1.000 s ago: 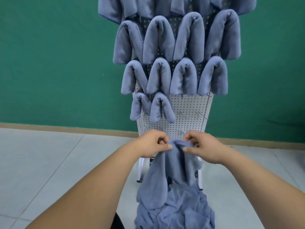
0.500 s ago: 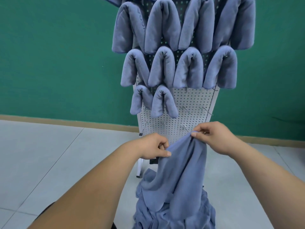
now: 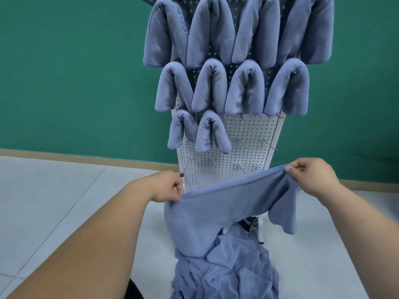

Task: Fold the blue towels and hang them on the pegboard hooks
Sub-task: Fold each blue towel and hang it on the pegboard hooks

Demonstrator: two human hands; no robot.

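Observation:
A blue towel point(image 3: 218, 210) is stretched between my hands in front of the white pegboard point(image 3: 246, 130). My left hand point(image 3: 167, 186) pinches its left top corner, and my right hand point(image 3: 311, 176) pinches the right top corner, held slightly higher. The towel's body sags below, one end dangling at the right. Several folded blue towels point(image 3: 244, 91) hang over hooks on the upper rows of the board. Bare hooks point(image 3: 265, 143) stick out on the lower rows. A pile of loose blue towels point(image 3: 226, 275) lies under the stretched one.
The pegboard stands on a pale tiled floor point(image 3: 54, 201) before a green wall point(image 3: 64, 72) with a tan skirting strip. Its lower frame and feet point(image 3: 257, 229) show behind the hanging towel. A dark object point(image 3: 133, 291) peeks in at the bottom edge.
My hands have moved apart, spreading the towel from a bunched fold into a wide stretched edge. The right hand rose and went right. The view shifted closer to the board.

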